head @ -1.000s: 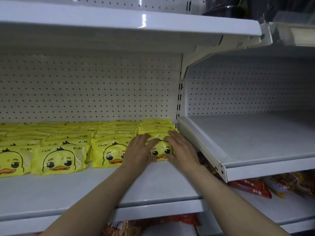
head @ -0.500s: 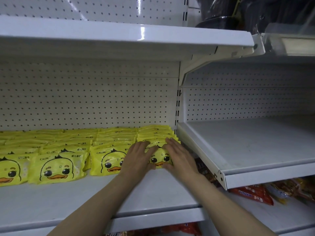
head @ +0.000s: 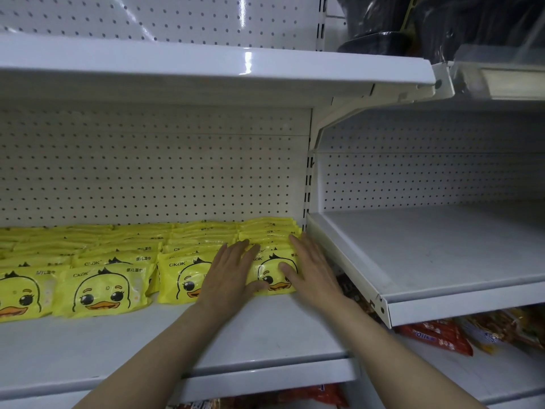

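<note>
The front duck pack (head: 272, 274) lies flat on the white shelf (head: 206, 335), just left of the slotted upright (head: 308, 187), at the head of the row of packs nearest that upright. The left hand (head: 228, 276) presses its far side from the upright with straight, spread fingers. The right hand (head: 312, 270) lies flat between pack and upright, thumb on the duck's face. More yellow packs (head: 103, 290) stretch further left of the upright; right of it sits a bare shelf (head: 442, 261), with red packets (head: 436, 335) below.
</note>
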`<state>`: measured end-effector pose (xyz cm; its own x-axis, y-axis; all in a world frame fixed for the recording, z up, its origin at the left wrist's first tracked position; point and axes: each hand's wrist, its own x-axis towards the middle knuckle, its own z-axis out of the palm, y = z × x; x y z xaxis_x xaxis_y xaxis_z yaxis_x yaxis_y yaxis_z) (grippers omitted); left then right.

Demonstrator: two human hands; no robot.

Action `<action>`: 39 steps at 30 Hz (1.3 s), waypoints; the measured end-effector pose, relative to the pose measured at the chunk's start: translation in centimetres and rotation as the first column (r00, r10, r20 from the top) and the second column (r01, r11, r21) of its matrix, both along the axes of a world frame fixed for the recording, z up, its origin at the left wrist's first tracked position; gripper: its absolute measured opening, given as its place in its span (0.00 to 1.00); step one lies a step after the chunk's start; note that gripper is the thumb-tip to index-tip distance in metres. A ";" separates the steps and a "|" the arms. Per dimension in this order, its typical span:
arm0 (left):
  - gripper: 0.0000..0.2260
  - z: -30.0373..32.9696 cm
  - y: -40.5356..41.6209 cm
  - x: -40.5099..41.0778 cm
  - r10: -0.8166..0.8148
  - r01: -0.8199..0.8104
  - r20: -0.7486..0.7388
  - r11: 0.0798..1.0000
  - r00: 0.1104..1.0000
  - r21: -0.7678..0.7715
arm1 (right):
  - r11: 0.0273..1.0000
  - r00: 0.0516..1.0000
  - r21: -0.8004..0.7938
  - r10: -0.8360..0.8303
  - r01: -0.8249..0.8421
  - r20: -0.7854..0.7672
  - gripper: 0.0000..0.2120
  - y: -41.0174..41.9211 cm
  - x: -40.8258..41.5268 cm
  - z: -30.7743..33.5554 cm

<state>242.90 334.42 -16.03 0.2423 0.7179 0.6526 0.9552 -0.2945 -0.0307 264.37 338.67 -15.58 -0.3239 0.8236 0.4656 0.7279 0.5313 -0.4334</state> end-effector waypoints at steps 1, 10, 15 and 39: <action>0.36 -0.1 0.0 0.1 0.006 -0.006 0.000 1.000 1.000 -0.013 | 0.999 1.000 -0.038 -0.015 0.015 -0.022 0.34 0.2 -0.2 0.1; 0.40 -1.0 0.7 -0.1 0.024 -0.025 -0.053 1.000 0.998 -0.018 | 0.991 0.998 -0.134 0.001 -0.010 -0.067 0.36 0.4 -2.0 0.5; 0.40 -0.8 0.6 -0.6 0.024 -0.025 -0.069 0.999 0.997 -0.020 | 0.991 0.999 -0.130 -0.023 0.019 -0.025 0.36 0.2 -1.5 0.8; 0.32 -0.3 -3.9 -5.1 0.123 -0.123 -0.059 0.992 0.991 0.018 | 0.989 0.960 0.143 -0.070 0.031 0.272 0.33 -3.2 -4.4 0.9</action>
